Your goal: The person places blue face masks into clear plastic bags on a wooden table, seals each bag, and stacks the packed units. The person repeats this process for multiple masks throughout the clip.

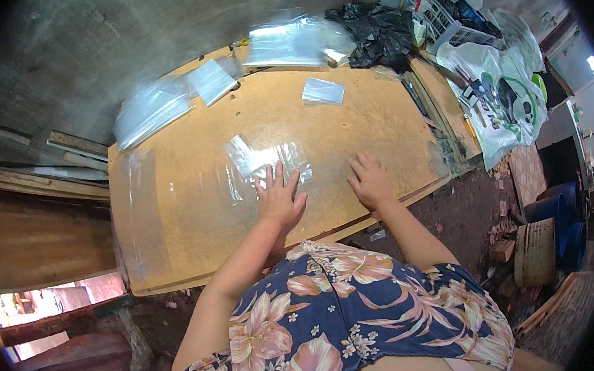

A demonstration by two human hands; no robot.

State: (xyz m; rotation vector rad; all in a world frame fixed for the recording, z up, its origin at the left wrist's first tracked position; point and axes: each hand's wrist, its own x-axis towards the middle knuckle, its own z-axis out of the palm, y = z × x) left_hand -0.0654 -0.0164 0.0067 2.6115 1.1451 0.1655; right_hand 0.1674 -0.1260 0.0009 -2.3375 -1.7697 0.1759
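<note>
My left hand (279, 200) lies palm down with its fingers spread. Its fingertips touch a clear plastic bag (296, 157) that lies flat and shines in the light. At the left side of that bag is a small folded piece of clear film (239, 155); whether it is inside or on top I cannot tell. Further right, my right hand (372, 182) rests on the wooden tabletop (396, 120), holding nothing, fingers slightly bent. A wide sheet of clear plastic (145, 213) appears to cover the tabletop's left part.
Stacks of clear plastic bags (152, 113) (286, 42) line the back edge, with smaller packets (212, 82) (323, 90) nearby. At back right are a black plastic bag (376, 30), a grey plastic crate (465, 33) and a printed white plastic bag (509, 95). Blue barrels (555, 212) stand right.
</note>
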